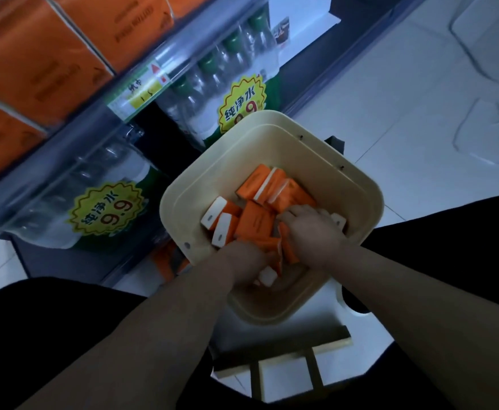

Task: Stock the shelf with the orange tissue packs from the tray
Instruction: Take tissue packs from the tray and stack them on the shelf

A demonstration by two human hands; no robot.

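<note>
left hand (246,263) grasping orange tissue packs (257,217) in cream tray (180,187), right hand (313,229) grasping one too

Both forearms are shown bare along all of their visible length: the left forearm (153,335) at 7 o'clock in the frame, the right forearm (413,279) at 4 o'clock. The left hand (243,261) and the right hand (313,232) are likewise uncovered. Plain black clothing (35,315) is seen at 8 o'clock, and more black cloth (464,247) at 3 o'clock; the kind of garment cannot be told.
</note>
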